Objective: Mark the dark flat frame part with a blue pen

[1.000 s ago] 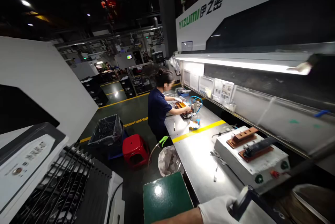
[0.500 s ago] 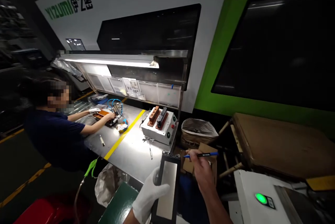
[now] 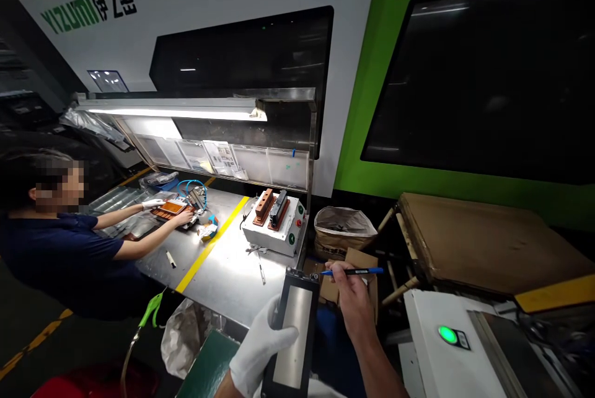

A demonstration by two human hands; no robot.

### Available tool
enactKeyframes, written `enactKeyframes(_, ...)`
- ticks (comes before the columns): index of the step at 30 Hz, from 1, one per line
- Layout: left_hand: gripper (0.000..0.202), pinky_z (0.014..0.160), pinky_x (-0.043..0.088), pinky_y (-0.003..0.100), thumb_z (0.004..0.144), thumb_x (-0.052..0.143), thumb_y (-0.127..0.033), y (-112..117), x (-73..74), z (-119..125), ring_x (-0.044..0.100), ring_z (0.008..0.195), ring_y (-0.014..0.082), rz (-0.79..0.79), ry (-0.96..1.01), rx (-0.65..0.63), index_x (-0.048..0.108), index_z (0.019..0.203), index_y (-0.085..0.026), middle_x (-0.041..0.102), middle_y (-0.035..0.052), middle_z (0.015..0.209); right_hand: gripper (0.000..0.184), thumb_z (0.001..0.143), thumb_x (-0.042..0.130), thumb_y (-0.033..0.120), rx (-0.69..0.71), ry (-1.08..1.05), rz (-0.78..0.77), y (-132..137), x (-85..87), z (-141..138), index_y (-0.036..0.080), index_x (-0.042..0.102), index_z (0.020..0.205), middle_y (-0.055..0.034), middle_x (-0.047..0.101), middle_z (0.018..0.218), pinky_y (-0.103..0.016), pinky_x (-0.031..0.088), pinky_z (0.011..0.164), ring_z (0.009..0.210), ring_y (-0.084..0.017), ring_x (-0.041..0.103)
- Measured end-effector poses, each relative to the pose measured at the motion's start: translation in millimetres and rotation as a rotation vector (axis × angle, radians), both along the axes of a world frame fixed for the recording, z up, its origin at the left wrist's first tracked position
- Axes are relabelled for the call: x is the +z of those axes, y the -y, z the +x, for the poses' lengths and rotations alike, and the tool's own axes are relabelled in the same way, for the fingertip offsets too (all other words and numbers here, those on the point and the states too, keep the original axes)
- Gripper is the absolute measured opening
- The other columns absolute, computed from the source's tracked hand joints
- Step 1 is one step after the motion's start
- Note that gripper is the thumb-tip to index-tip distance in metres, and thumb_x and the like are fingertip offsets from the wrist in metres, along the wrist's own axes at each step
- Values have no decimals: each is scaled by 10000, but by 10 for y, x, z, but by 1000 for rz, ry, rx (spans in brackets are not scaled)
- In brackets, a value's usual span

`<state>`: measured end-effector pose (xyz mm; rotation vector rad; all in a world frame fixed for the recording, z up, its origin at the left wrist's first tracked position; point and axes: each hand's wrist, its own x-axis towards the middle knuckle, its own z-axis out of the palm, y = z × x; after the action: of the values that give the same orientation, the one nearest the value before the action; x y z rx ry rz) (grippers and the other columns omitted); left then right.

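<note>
My left hand (image 3: 261, 343), in a white glove, grips a long black rectangular frame part (image 3: 310, 330) with a pale panel in its middle; the thumb lies over the panel. Small fittings sit at the part's upper end. My bare right hand (image 3: 354, 299) is closed round a blue marker pen (image 3: 367, 271). The pen's tip points left and is close to the part's upper right corner; whether it touches I cannot tell.
A metal workbench (image 3: 218, 268) with a yellow stripe carries a white fixture box (image 3: 267, 238) and a slim tool (image 3: 262, 272). A co-worker (image 3: 56, 261) handles an orange-brown part at left. An open sack (image 3: 344, 215) and cardboard-topped rack (image 3: 488, 243) stand at right.
The view has turned to the right, so the surroundings sit further left. Both hands keep their holds, with the pen tip still near the part's upper corner.
</note>
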<state>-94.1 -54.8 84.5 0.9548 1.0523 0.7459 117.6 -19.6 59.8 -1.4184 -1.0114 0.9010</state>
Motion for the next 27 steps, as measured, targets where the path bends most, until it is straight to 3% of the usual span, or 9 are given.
enactKeyframes(4, 550, 940, 528, 384, 744, 690, -148, -15, -2, 11, 657, 1115, 285, 9, -14, 13, 554, 1277, -165, 722, 95, 1193, 427, 932, 539, 597, 55, -10, 2, -4, 48, -20, 210, 694, 1023, -38, 689, 883, -326, 475, 835, 907, -226, 627)
enactKeyframes(9, 530, 908, 524, 337, 702, 637, -82, -46, 5, 47, 656, 1090, 254, 73, -73, 3, 603, 1223, -173, 733, 51, 1152, 376, 901, 600, 574, 184, 55, 68, -60, 232, -118, 219, 724, 912, -95, 657, 1298, -401, 422, 1056, 1242, -285, 572)
enactKeyframes(12, 520, 891, 525, 330, 686, 647, -91, -63, 10, 77, 646, 1019, 226, 76, -68, -11, 603, 1198, -167, 734, 33, 1109, 360, 921, 586, 544, 227, 81, 111, -111, 307, -172, 217, 721, 855, -101, 680, 1250, -433, 391, 1100, 1310, -293, 530)
enactKeyframes(19, 501, 865, 519, 332, 681, 632, -88, -81, 61, 111, 637, 980, 215, 56, -83, -20, 601, 1178, -141, 730, 50, 1089, 398, 912, 587, 568, 231, 79, 88, -194, 257, -235, 199, 719, 844, -114, 707, 1192, -429, 409, 1086, 1281, -306, 559)
enactKeyframes(24, 538, 897, 525, 357, 669, 642, -62, -95, 104, 72, 651, 1007, 234, 33, -60, -8, 601, 1198, -153, 726, 65, 1136, 475, 884, 608, 604, 65, -9, -1, -155, 186, -247, 184, 722, 1074, -89, 749, 994, -394, 522, 877, 921, -263, 693)
enactKeyframes(27, 516, 915, 532, 374, 719, 691, -96, -91, 94, 21, 658, 1078, 273, -5, -9, 84, 590, 1221, -160, 717, 97, 1177, 426, 876, 633, 578, -12, -8, 64, -38, 196, -211, 192, 725, 1032, -83, 744, 1022, -377, 537, 901, 985, -261, 681)
